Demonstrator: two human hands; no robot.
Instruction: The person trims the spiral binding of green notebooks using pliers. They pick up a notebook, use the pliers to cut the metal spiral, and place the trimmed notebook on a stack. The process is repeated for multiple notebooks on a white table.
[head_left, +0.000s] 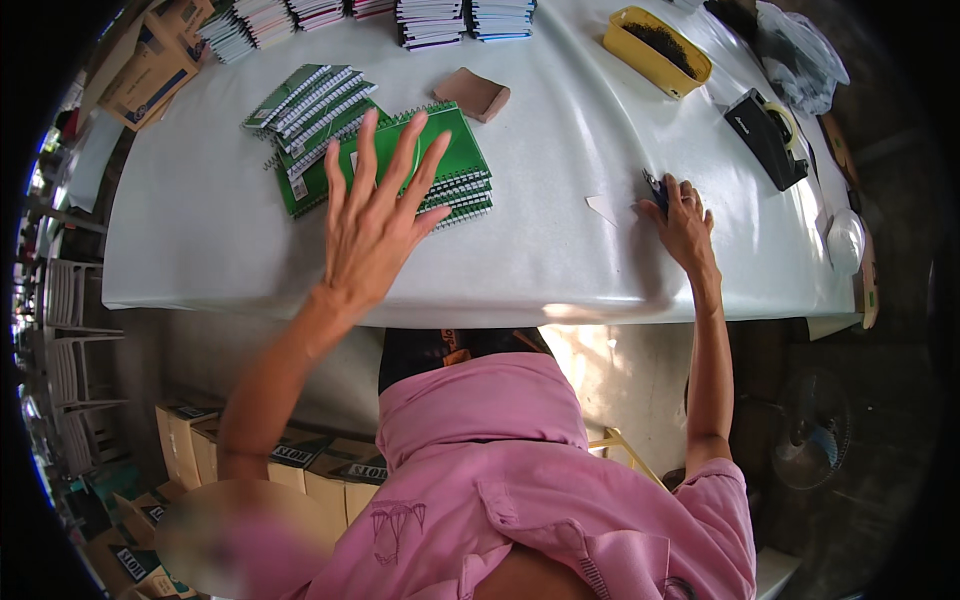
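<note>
A stack of green spiral-bound notebooks [455, 165] lies flat on the white tabletop [200, 230], their covers bright green and their white wire coils showing in layers along the near edge, the stack turned slightly askew. Just beside it on the far left, more green notebooks [310, 105] are fanned out in an overlapping row, spines and coils stepped one past the next. Well apart to the right, a small dark blue tool [654, 187] pokes out from under fingers, next to a small white paper scrap [605, 207] lying flat.
</note>
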